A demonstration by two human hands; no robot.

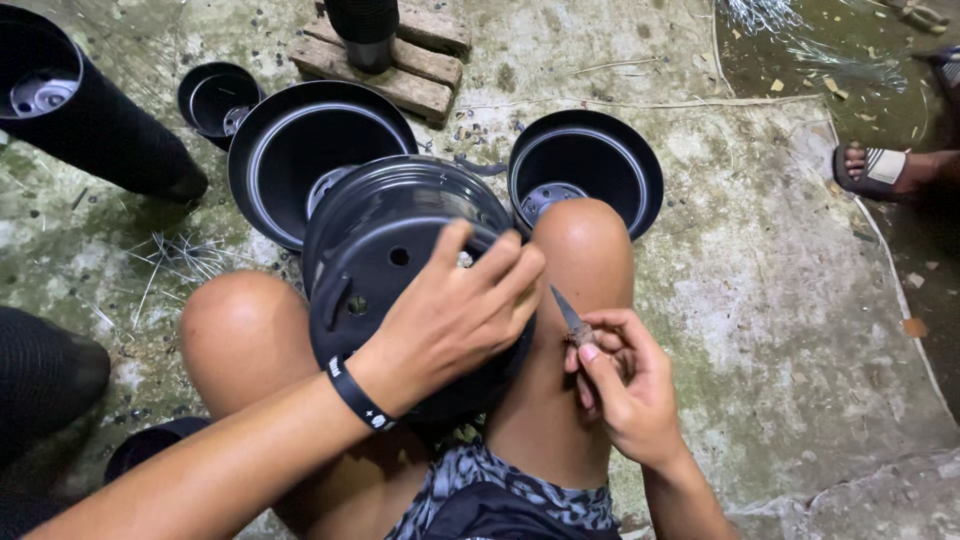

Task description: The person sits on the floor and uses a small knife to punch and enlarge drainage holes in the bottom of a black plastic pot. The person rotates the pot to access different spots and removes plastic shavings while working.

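Leftmost, at ten o'clock, a stack (95,120) of black pots lies on its side on the floor (780,330); a small pot (215,98) sits beside it, then a wide pot (305,160), apparently empty apart from the drain holes in its base. At the centre, the pot (385,270) being worked on rests tilted between the bare knees, base toward the camera. The left hand (455,320) lies over its base, fingers (500,265) spread and pressing down to steady it. It looks like thin moulded plastic: probably light, a little flexible, smooth enough to slip, so the rim or the flat base seems the surest hold. At one o'clock another pot (585,165) stands upright, only its pierced base showing inside. Right of the knee, the right hand (620,385) has its fingers pinched around a small knife (572,322), blade pointing toward eleven o'clock, near the pot. At three o'clock, another person's sandalled foot (880,168) shows.
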